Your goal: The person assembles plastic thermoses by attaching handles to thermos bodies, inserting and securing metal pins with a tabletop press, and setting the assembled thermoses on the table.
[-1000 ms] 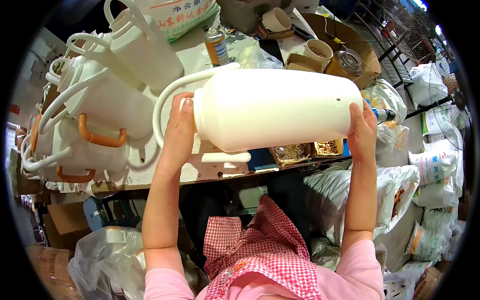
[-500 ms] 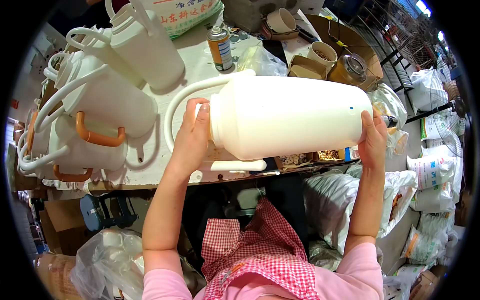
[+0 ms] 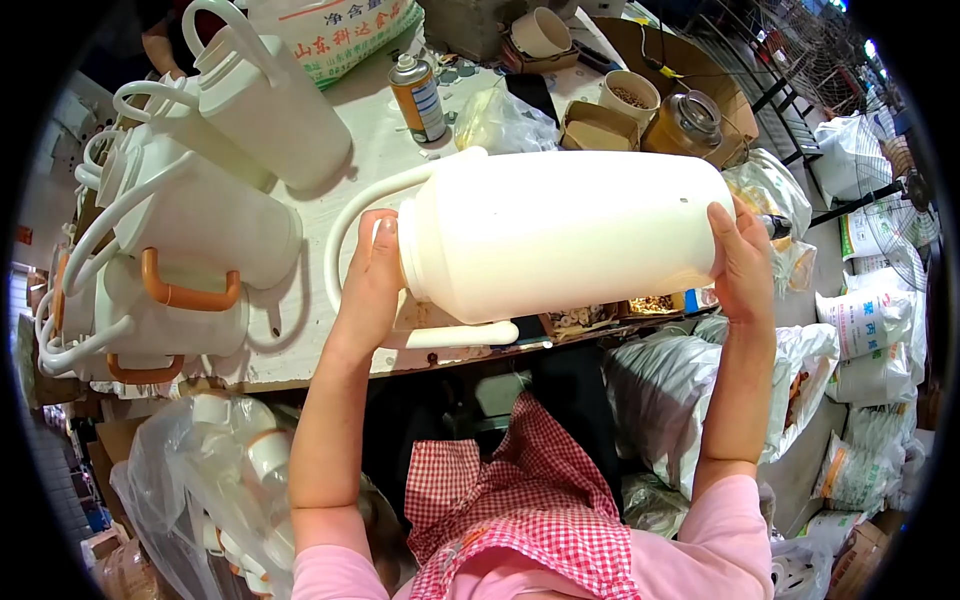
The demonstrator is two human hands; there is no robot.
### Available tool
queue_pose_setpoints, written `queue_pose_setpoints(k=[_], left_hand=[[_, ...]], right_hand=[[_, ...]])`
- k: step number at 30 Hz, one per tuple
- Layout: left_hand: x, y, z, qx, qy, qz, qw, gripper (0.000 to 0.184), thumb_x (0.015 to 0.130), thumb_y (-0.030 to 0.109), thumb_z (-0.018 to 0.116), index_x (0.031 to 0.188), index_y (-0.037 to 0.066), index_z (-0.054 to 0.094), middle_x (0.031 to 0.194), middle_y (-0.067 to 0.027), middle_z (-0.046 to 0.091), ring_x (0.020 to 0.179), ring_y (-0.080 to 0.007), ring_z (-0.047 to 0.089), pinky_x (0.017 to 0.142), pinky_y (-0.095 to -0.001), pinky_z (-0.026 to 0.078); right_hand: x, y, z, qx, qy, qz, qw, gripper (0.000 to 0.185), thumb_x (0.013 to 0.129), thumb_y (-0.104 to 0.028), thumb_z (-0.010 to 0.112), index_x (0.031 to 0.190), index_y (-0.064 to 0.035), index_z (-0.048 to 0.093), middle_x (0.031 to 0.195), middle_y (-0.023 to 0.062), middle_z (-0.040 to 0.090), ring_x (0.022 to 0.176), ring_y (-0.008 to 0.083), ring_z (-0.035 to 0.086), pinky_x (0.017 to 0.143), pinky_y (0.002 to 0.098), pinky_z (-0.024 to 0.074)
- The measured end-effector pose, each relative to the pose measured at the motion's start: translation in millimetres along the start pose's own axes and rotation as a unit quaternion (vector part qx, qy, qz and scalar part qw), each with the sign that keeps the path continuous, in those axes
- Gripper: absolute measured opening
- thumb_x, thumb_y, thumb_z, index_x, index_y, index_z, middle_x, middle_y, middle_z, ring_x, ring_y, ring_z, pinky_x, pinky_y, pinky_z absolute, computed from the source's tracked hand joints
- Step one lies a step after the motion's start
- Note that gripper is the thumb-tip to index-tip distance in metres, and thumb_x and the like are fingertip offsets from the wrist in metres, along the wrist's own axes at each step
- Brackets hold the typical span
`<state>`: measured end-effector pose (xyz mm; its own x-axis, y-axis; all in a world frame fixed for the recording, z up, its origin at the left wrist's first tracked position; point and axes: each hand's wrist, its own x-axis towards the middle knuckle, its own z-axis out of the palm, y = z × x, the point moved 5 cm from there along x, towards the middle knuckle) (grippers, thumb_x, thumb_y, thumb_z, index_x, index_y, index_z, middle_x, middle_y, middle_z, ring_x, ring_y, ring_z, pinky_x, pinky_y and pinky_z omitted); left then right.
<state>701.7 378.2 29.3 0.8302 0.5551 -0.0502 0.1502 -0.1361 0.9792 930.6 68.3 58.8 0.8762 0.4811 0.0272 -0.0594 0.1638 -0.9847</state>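
— What is placed at risk along the long, pale-topped wooden table point(image 3: 300, 350)?
— The group of upright cream-white plastic jugs point(image 3: 215, 220) could be knocked if the glossy, cream-white, tapered plastic vessel point(image 3: 570, 235) were swung towards them. It is held on its side above the front edge, neck to the left; whether the table is touched cannot be told.
— And the curved white tubular handle point(image 3: 345, 215)?
— A neighbouring jug might be snagged by its loop during a turn.
— How is the weight secured?
— The neck is gripped by the left hand point(image 3: 373, 280), fingers curled and partly hidden; the base is clasped by the right hand point(image 3: 745, 262), thumb spread from fingers. If that smooth base were let slip, the small open cardboard box of brown pieces point(image 3: 655, 303) beneath might be struck and its contents spilled.
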Motion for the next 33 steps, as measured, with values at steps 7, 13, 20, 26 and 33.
queue_pose_setpoints(k=[7,13,20,26,33], left_hand=[[-3.2,-6.7,1.4,0.012,-0.032,-0.025,0.999,0.053,0.108,0.053,0.030,0.115,0.003,0.048,0.103,-0.0098,0.058,0.099,-0.0148,0.054,0.090,-0.0331,0.046],[4.7,-24.2,5.4,0.047,-0.019,0.101,0.994,0.050,0.108,0.044,0.037,0.133,0.002,0.048,0.117,-0.0109,0.061,0.105,-0.0198,0.056,0.096,-0.0335,0.045],[11.1,-20.2,-6.5,0.072,0.110,0.025,0.991,0.052,0.101,0.036,0.048,0.141,0.002,0.049,0.132,-0.0141,0.056,0.118,-0.0260,0.058,0.096,-0.0403,0.049],[9.8,-23.4,-11.7,0.147,0.124,0.042,0.980,0.055,0.104,0.038,0.041,0.140,-0.002,0.051,0.138,-0.0172,0.053,0.122,-0.0251,0.055,0.101,-0.0386,0.045],[14.3,-28.5,-31.2,0.135,0.119,0.048,0.982,0.050,0.105,0.034,0.041,0.134,-0.005,0.054,0.129,-0.0165,0.058,0.117,-0.0251,0.058,0.098,-0.0392,0.047]], right_hand=[[-1.2,3.2,-7.7,-0.026,-0.021,0.031,0.999,0.041,0.099,-0.023,0.065,0.127,0.0061,0.055,0.116,0.0115,0.068,0.103,0.0156,0.066,0.090,0.0293,0.0526],[-4.0,2.1,-5.8,-0.097,-0.011,0.048,0.994,0.041,0.097,-0.020,0.064,0.130,0.0028,0.058,0.114,0.0108,0.068,0.094,0.0164,0.068,0.084,0.0303,0.0553],[-63.8,17.9,-21.5,-0.161,0.228,-0.259,0.925,0.056,0.089,-0.026,0.076,0.130,-0.0014,0.047,0.110,0.0163,0.066,0.103,0.0224,0.065,0.088,0.0363,0.0507],[-253.1,117.5,-234.1,-0.269,0.497,-0.111,0.817,0.014,0.098,-0.013,0.059,0.102,-0.0005,0.063,0.086,0.0091,0.065,0.079,0.0213,0.064,0.073,0.0344,0.0513],[-270.8,239.2,-354.2,-0.645,0.268,0.222,0.680,0.046,0.084,-0.002,0.063,0.128,-0.0141,0.058,0.137,0.0122,0.053,0.126,0.0331,0.048,0.102,0.0485,0.0432]])
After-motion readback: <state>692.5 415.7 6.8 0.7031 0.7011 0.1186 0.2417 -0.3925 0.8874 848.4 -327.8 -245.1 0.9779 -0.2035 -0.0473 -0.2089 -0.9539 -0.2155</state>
